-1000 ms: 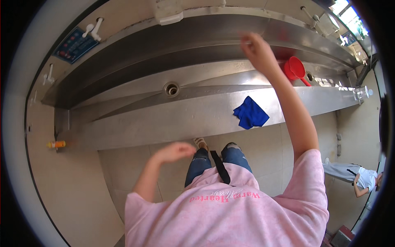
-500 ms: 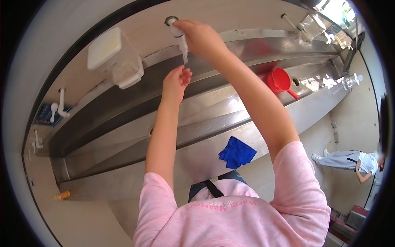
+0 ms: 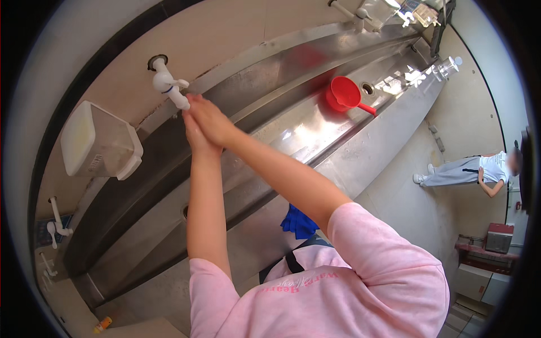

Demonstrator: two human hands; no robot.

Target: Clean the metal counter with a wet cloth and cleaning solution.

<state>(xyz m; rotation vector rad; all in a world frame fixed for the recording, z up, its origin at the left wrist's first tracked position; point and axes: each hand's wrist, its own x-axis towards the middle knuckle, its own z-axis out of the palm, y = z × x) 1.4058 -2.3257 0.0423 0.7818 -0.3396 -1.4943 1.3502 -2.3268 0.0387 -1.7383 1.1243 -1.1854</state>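
Both hands are raised together under the white plastic wall tap (image 3: 168, 85), above the long stainless-steel trough sink (image 3: 315, 127). The right hand (image 3: 211, 119) lies over the left hand (image 3: 194, 138), palms pressed together, fingertips touching the tap's spout. The fingers of both are loosely curved against each other and grasp nothing; the left hand's fingers are mostly covered by the right, so their exact bend cannot be told.

Left of the tap, a translucent white box-shaped soap dispenser (image 3: 98, 141) hangs on the wall — well apart from the hands. A red plastic scoop with a short handle (image 3: 345, 94) sits in the trough to the right, near a drain hole. A blue folded cloth (image 3: 298, 222) lies on the trough's front edge (partly hidden by the pink sleeve). The trough's rim runs unbroken both ways, open on either side of the forearms. Another person (image 3: 468, 170) stands on the floor at far right.
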